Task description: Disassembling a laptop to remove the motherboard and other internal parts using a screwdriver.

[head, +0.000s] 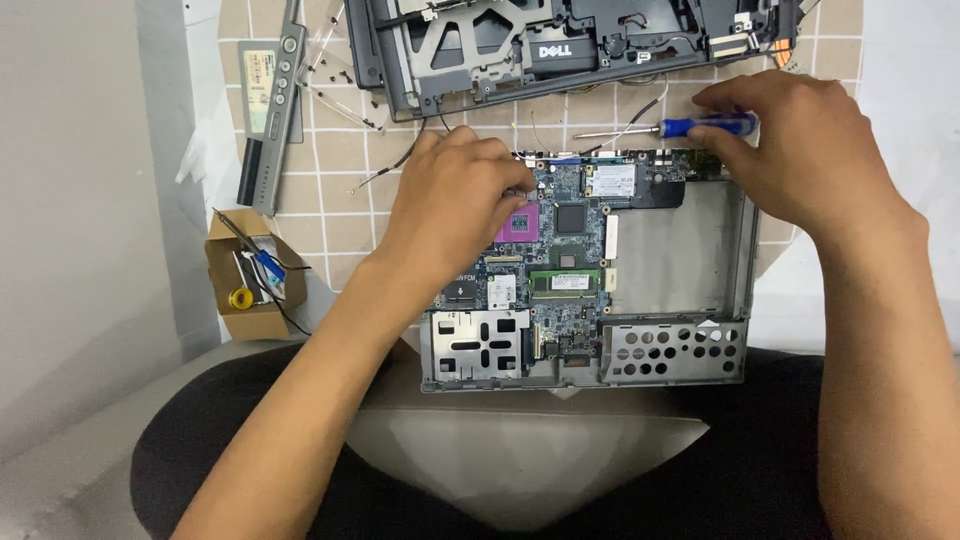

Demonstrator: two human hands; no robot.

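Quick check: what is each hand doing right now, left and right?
Left hand: fingers curled down on the laptop motherboard near the purple socket; any grip cannot be told.
Right hand: closed on the blue-handled screwdriver.

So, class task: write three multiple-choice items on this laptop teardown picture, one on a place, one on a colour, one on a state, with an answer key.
1. Where does the small cardboard box sit relative to the laptop base?
A. To its left
B. On top of it
C. To its right

2. What colour is the handle of the screwdriver?
A. Red
B. Blue
C. Yellow

3. What is the right hand doing?
A. Resting flat on the floor
B. Lifting the cardboard box
C. Gripping the screwdriver

Key:
1 A, the box stands at the picture's left, beyond the person's forearm.
2 B, the handle showing between the fingers is blue.
3 C, the fingers are closed on the handle, with the shaft pointing left above the motherboard, where the left hand rests.
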